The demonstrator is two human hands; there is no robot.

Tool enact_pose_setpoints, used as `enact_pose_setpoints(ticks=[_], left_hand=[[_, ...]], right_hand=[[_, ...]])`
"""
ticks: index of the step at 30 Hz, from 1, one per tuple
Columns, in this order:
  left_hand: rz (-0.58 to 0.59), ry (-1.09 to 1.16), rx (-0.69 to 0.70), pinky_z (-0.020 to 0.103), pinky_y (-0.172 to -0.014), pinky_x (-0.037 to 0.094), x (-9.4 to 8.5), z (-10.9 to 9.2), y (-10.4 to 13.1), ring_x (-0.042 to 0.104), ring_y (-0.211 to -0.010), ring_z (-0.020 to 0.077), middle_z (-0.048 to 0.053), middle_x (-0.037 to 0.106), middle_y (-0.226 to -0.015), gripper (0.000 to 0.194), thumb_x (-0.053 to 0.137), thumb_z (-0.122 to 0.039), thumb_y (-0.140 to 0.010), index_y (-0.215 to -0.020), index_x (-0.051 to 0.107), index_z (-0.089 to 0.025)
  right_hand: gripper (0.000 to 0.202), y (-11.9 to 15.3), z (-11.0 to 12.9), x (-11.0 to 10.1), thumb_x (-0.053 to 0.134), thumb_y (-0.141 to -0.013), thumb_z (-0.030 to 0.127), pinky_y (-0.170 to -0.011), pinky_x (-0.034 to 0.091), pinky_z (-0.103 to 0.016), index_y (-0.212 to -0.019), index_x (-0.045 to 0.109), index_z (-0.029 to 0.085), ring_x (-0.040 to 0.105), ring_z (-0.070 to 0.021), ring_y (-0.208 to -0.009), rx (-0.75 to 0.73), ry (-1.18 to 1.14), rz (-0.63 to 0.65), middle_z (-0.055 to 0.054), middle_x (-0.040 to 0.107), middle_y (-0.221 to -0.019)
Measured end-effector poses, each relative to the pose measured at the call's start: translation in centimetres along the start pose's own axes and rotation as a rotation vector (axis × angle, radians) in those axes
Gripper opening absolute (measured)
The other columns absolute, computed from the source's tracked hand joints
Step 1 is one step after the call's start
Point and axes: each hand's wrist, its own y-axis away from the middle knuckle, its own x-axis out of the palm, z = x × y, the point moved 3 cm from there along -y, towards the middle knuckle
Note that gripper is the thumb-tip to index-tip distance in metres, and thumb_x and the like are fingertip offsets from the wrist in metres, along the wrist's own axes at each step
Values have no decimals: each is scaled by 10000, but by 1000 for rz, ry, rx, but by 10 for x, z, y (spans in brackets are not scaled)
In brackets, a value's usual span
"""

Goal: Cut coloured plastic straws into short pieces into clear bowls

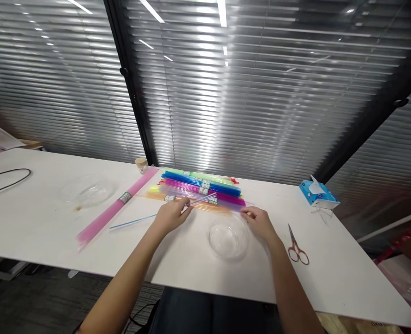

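My left hand (172, 214) is closed around thin blue and clear straws (134, 221), whose ends stick out on both sides of the fist. Bundles of coloured straws (205, 185) in green, blue, magenta, purple and orange lie just beyond my hands. At the right end of the purple bundle, my right hand (257, 220) has its thumb and fingertips pinched together; what they hold, if anything, is too small to make out. Between my hands stands a clear round plastic bowl (228, 237). A pink straw bundle (116, 206) lies slantwise on the left.
Scissors (297, 246) lie right of my right hand, with a blue tissue pack (318, 194) behind them. A small corked jar (142, 164), another clear container (94, 191) and a black cable (14, 170) are on the white table (45, 222). Blinds stand behind.
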Motion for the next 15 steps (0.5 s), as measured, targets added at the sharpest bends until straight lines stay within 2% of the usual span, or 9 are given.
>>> enact_pose_setpoints(ticks=[2, 5, 9, 15], left_hand=[[-4, -50, -3, 254, -569, 356, 14, 3, -10, 628, -797, 224, 73, 666, -907, 305, 317, -397, -951, -959, 544, -194], [16, -99, 17, 269, -586, 391, 33, 1, -24, 647, -810, 249, 108, 682, -932, 324, 322, -377, -953, -960, 581, -182], [37, -124, 41, 301, -604, 434, 48, -1, -32, 663, -803, 267, 121, 693, -965, 360, 321, -402, -960, -1055, 602, -197], [54, -121, 58, 295, -636, 456, 59, 5, -30, 669, -872, 250, 99, 693, -1038, 348, 339, -389, -966, -1147, 597, -243]], right_hand=[[213, -5, 0, 12, 593, -814, 342, -737, 499, -330, -882, 743, 206, 633, -208, -764, -40, 73, 99, -69, 719, -906], [238, -5, 4, 29, 553, -854, 358, -716, 471, -310, -959, 734, 247, 626, -215, -821, -66, 195, 161, -62, 703, -957], [238, -4, 5, 41, 500, -894, 371, -652, 428, -276, -907, 720, 282, 616, -197, -818, -52, 327, 177, -41, 672, -952], [220, -3, 2, 45, 473, -903, 392, -627, 406, -263, -919, 657, 271, 602, -178, -803, -24, 384, 160, -24, 649, -996]])
